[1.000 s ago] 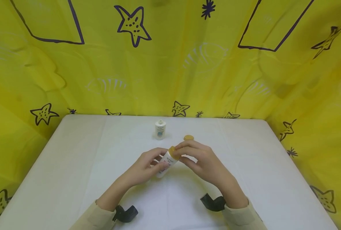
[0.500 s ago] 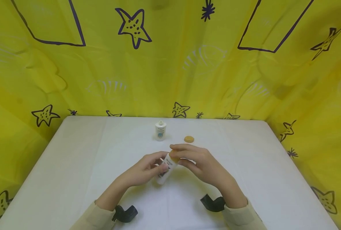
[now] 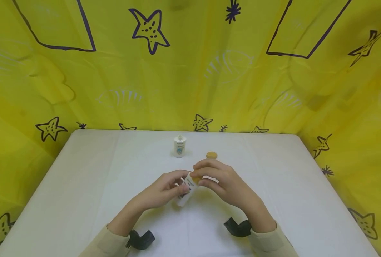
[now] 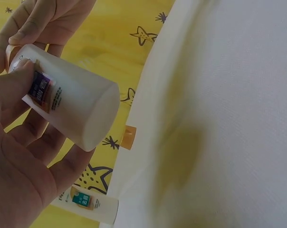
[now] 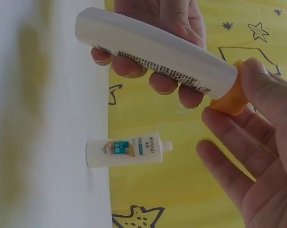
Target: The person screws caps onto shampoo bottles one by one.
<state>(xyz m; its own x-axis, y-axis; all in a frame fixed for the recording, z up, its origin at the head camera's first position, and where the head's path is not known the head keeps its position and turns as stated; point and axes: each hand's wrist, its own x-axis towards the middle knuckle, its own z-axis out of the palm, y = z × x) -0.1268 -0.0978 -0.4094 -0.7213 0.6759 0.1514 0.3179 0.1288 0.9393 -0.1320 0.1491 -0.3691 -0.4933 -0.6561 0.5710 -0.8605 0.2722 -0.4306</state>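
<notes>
My left hand grips a white bottle round its body, thumb over the purple label. The bottle is held tilted above the table, its base toward me. At its top, the thumb and fingers of my right hand pinch the orange cap, which sits at the bottle's neck. Farther back stands a second white bottle, upright with its small nozzle bare and a teal label. A loose orange cap lies on the table to the right of that bottle, just beyond my right fingers.
A white cloth covers the table. Behind it and at both sides hangs a yellow curtain printed with starfish. Black camera mounts sit on both wrists at the sleeves.
The held bottle has come slightly lower and nearer to me. My right fingers have shifted round its cap, and the loose cap behind shows a little more than a second ago.
</notes>
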